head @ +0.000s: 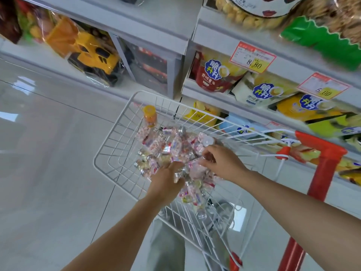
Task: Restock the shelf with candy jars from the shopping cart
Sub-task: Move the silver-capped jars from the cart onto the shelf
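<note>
A white wire shopping cart (117,133) with a red handle stands in front of me, its basket holding a heap of several small clear candy jars (162,145) with silver lids and pink-white sweets. An orange-lidded jar (150,116) stands upright at the basket's far corner. My left hand (166,178) reaches into the heap, fingers curled down around a silver-lidded jar. My right hand (218,163) is beside it, fingers curled and pinching a clear jar near a white-lidded one (207,141). The grips are partly hidden by blur.
White shelves (224,36) rise on the right with snack bags, big tubs of biscuits and price tags (252,57). A yellow toy truck (93,53) in plastic wrap sits on the lower left shelf. Pale tiled floor (48,153) spreads to the left.
</note>
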Action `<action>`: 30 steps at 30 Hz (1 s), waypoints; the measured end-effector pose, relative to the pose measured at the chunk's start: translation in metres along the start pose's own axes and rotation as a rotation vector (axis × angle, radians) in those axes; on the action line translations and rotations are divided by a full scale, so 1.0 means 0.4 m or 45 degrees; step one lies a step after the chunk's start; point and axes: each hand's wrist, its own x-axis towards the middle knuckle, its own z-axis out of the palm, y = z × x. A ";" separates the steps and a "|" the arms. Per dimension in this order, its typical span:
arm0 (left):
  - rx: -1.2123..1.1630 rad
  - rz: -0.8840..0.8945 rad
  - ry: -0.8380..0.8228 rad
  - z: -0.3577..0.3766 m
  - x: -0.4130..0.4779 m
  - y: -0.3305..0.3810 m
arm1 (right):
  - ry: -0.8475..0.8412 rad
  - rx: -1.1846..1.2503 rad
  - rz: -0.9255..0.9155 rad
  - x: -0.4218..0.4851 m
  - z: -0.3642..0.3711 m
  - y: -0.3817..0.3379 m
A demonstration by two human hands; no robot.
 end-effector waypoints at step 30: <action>-0.445 -0.228 0.230 -0.079 -0.023 -0.007 | -0.166 0.410 0.079 -0.049 0.096 -0.059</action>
